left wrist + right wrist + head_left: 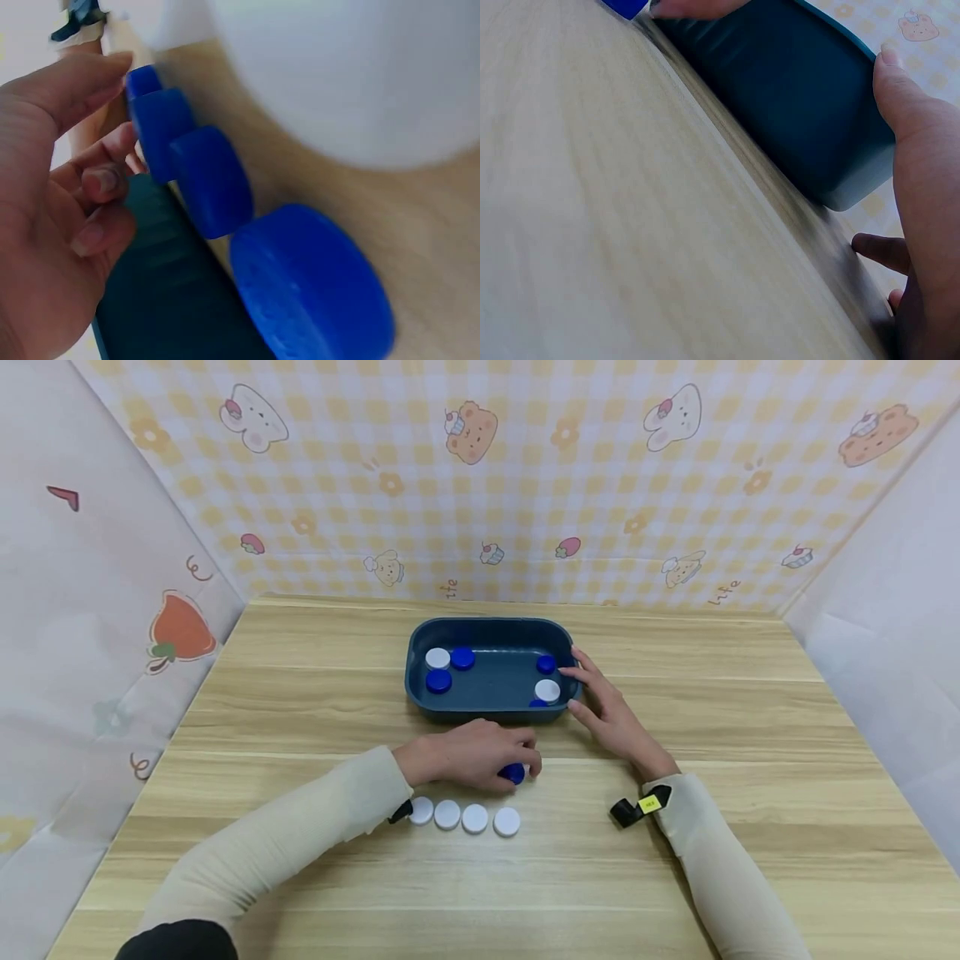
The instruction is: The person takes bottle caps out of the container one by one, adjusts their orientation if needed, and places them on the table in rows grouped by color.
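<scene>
My left hand (480,753) is bent over the table in front of the dark teal tray (491,714), its thumb and finger pinching a blue cap (513,773). In the left wrist view, that blue cap (142,80) is at the far end of a row, beside the thumb tip. Nearer blue caps (311,285) stretch back under the wrist; the head view hides them behind the hand and sleeve. At the tray's right end, my right hand (617,722) spreads its fingers along the rim, thumb at the near corner. In the right wrist view, its thumb (900,94) touches the tray's edge.
A row of white caps (474,818) lies nearer me. Inside the tray, blue caps (462,658) and a white cap (438,658) lie left, with another white cap (547,691) and more blue ones right. A patterned cloth (517,485) rises behind the wooden table (322,643).
</scene>
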A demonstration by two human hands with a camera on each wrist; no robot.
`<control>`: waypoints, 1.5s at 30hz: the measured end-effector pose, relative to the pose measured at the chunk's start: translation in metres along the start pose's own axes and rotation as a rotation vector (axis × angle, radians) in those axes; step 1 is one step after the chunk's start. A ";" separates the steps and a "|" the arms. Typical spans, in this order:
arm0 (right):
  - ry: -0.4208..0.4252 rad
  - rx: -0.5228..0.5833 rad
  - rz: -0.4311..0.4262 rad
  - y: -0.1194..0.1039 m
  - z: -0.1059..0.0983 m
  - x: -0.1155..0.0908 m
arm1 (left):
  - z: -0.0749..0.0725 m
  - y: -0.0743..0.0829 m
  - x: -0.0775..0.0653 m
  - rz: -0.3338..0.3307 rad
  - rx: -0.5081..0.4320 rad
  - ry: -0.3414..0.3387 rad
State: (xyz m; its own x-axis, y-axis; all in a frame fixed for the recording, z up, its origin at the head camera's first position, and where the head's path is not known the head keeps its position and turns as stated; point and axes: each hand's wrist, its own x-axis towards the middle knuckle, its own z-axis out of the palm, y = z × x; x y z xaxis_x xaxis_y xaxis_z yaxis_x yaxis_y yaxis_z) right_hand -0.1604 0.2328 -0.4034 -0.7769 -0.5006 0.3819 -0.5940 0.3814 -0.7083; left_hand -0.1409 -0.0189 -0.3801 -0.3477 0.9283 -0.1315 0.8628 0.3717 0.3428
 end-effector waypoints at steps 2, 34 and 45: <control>0.001 0.001 -0.001 0.001 0.000 0.000 | -0.003 -0.001 0.001 0.011 -0.063 0.039; 0.006 0.000 -0.008 0.003 0.003 -0.002 | -0.033 -0.081 0.047 -0.221 -0.705 0.081; 0.000 -0.015 0.000 0.004 0.000 -0.001 | -0.023 -0.082 0.052 -0.196 -0.674 0.072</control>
State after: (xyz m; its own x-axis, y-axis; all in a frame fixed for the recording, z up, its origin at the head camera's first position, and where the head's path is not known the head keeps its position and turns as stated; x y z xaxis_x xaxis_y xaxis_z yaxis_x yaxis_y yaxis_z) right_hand -0.1618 0.2346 -0.4066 -0.7770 -0.5008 0.3815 -0.5969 0.3935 -0.6992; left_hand -0.2382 -0.0011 -0.3933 -0.5169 0.8334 -0.1956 0.3748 0.4258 0.8235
